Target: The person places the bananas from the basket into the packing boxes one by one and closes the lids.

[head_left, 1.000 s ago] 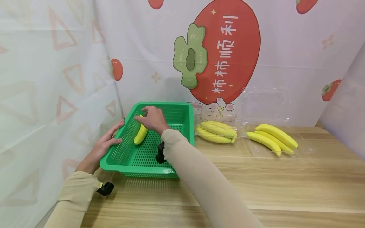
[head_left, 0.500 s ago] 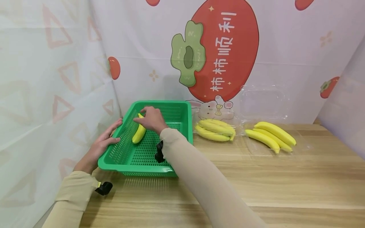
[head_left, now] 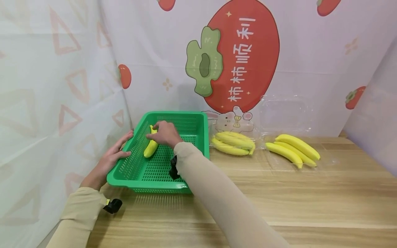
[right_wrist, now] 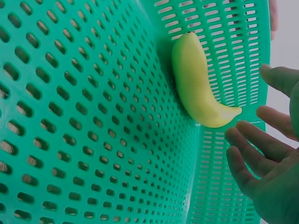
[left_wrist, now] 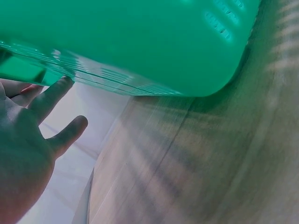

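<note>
A green perforated plastic basket [head_left: 149,185] stands on the wooden table, with one yellow banana [head_left: 150,149] lying inside against its left wall. My right hand [head_left: 166,134] reaches into the basket over the banana's stem end. In the right wrist view, the fingers of that hand [right_wrist: 266,163] are spread and relaxed close to the stem of the banana [right_wrist: 192,84], a small gap between them. My left hand [head_left: 107,160] rests at the basket's left side; in the left wrist view its extended fingers [left_wrist: 50,97] lie against the outer wall of the basket [left_wrist: 126,46].
Right of the basket, a clear plastic box [head_left: 256,132] holds several bananas [head_left: 234,142]. Further right, an opened clear box with its lid [head_left: 286,113] raised holds three bananas [head_left: 293,150]. Printed cloth [head_left: 173,51] hangs behind and along the left.
My right hand has lowered slightly toward the banana, and its stem end now shows above the fingers. The left hand and basket stay in place; the head view shifts a little.
</note>
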A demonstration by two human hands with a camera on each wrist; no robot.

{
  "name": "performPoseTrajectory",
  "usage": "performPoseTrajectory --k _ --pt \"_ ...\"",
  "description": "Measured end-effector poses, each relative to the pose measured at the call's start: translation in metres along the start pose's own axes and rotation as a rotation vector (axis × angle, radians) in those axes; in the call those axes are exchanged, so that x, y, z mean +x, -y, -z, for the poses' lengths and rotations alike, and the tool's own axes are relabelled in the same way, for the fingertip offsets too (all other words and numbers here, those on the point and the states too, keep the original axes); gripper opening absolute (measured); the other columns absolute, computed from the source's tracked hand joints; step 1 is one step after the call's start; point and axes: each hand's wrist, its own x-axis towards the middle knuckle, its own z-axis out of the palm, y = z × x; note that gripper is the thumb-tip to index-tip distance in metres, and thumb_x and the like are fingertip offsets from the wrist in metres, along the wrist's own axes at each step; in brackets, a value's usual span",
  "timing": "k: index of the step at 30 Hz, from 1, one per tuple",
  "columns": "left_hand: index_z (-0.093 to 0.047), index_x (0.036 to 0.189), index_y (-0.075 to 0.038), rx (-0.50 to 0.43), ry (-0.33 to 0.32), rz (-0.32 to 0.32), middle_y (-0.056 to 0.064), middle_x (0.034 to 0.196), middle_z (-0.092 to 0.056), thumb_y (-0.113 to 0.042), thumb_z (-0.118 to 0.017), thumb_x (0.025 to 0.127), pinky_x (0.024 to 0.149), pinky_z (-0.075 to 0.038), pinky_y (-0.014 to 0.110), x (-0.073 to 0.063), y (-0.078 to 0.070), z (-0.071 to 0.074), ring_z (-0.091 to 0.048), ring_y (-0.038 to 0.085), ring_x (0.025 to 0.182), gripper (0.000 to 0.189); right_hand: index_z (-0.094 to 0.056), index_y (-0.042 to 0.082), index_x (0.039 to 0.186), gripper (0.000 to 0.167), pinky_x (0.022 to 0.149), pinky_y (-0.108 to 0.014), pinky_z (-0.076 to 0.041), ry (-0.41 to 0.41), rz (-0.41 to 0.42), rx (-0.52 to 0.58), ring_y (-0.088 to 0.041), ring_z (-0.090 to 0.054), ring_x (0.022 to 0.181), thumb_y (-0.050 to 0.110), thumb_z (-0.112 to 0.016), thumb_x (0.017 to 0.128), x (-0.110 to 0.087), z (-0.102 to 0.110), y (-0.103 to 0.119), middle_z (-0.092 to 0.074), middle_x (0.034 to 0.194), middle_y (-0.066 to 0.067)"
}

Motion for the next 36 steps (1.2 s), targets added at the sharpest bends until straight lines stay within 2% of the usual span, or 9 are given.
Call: performPoseTrajectory --k 14,21,30,36 --pt "-0.014 0.172 -0.013 -0.013 0.009 -0.033 0.000 0.182 0.005 -0.005 -0.047 0.109 0.087 -0.056 0.016 -0.0003 0.0019 0.0001 -0.050 -0.015 0.127 0.072 -0.068 0.011 0.143 0.056 0.099 -0.035 -0.058 0.092 -0.007 -0.038 -0.027 -0.063 0.131 0.043 -0.075 0.098 0.0012 -0.0028 -0.0051 -0.063 0.149 -0.008" --pt "-0.015 0.172 -0.014 -0.011 0.009 -0.040 0.000 0.182 0.004 -0.005 -0.047 0.109 0.089 -0.054 0.014 0.0000 0.0036 0.0002 -0.046 -0.017 0.128 0.072 -0.064 0.009 0.148 0.062 0.101 -0.037 -0.057 0.184 -0.009 -0.065 -0.028 -0.062 0.132 0.044 -0.075 0.098 0.0041 -0.0046 -0.0076 -0.062 0.148 -0.010" --pt "-0.015 0.173 -0.016 -0.025 0.017 -0.028 -0.003 0.182 0.004 -0.005 -0.047 0.109 0.089 -0.056 0.016 -0.0005 0.0034 0.0008 -0.048 -0.015 0.128 0.072 -0.058 0.011 0.153 0.066 0.100 -0.035 -0.055 0.308 0.026 -0.152 -0.026 -0.061 0.134 0.047 -0.072 0.100 0.0034 -0.0052 -0.0077 -0.064 0.150 -0.008" --pt "-0.015 0.173 -0.016 -0.024 0.019 -0.040 -0.002 0.182 0.003 -0.005 -0.047 0.109 0.089 -0.056 0.016 0.0002 0.0050 0.0014 -0.048 -0.014 0.128 0.072 -0.055 0.020 0.157 0.064 0.105 -0.036 -0.053 0.354 0.025 -0.209 -0.026 -0.056 0.142 0.050 -0.068 0.102 0.0039 -0.0071 -0.0084 -0.060 0.155 -0.006"
